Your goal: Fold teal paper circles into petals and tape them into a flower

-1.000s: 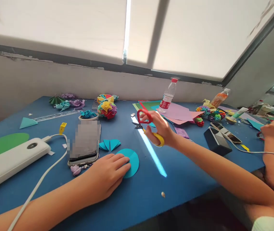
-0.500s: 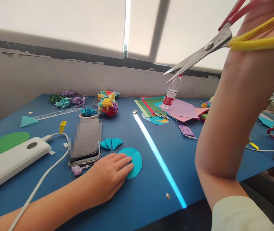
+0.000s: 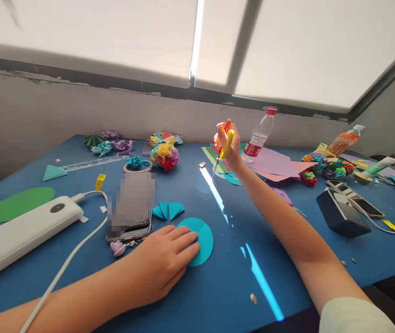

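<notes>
My left hand (image 3: 173, 256) lies with its fingers flat on a round blue paper disc (image 3: 204, 240), covering the disc's left part. Just behind it is a folded blue paper piece (image 3: 173, 210) with several petal-like sections. My right hand (image 3: 234, 147), stretched far forward over the table, is closed round scissors (image 3: 229, 141) with red and yellow handles. Their blades point down, near the stack of coloured paper (image 3: 270, 162). A plastic bottle (image 3: 257, 141) with a red cap stands just right of that hand.
Left are a phone (image 3: 136, 199), a white power bank (image 3: 27, 236) with a cable, and a green paper oval (image 3: 20, 203). Colourful paper balls (image 3: 164, 156) and a clear ruler (image 3: 96, 163) lie behind. A dark box (image 3: 341, 215) stands right.
My right hand has carried the scissors from close before the camera, upper right, forward and down towards the paper stack. The view has shifted slightly right. My left hand stays on the disc.
</notes>
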### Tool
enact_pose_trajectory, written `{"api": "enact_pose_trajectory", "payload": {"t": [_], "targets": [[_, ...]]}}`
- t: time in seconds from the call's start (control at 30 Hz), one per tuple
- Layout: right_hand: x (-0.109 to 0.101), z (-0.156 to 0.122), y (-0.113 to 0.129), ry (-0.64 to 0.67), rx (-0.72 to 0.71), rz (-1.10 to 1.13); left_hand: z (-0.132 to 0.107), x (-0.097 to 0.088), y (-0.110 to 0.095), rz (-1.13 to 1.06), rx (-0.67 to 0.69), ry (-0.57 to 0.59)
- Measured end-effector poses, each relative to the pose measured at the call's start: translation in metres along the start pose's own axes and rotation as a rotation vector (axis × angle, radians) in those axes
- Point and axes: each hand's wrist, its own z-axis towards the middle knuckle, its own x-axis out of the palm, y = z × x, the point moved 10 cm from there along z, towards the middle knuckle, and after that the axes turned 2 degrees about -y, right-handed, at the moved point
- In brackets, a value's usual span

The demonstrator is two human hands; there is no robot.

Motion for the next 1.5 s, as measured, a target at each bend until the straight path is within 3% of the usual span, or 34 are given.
{"api": "enact_pose_trajectory", "payload": {"t": [0.1, 0.27, 0.5, 0.73, 0.97, 1.13, 1.5], "targets": [[-0.01, 0.004, -0.01, -0.059, 0.117, 0.084, 0.001, -0.002, 0.0, -0.002, 0.007, -0.008], [-0.013, 0.004, -0.008, -0.034, 0.194, 0.179, 0.003, -0.004, -0.002, 0.011, 0.026, -0.008], [-0.027, -0.006, 0.0, -0.055, 0.17, 0.122, 0.003, -0.005, -0.002, 0.019, 0.009, 0.013], [-0.038, -0.019, -0.02, -0.084, 0.177, 0.116, 0.003, -0.005, -0.001, 0.013, 0.004, 0.006], [-0.056, -0.033, -0.022, -0.025, 0.229, 0.154, 0.004, -0.005, -0.002, 0.004, 0.01, 0.016], [-0.077, -0.038, -0.02, -0.123, 0.303, 0.214, 0.005, -0.008, -0.003, 0.004, 0.01, 0.004], [-0.081, -0.05, -0.01, -0.271, 0.314, 0.306, 0.001, -0.002, -0.001, 0.022, 0.014, 0.014]]}}
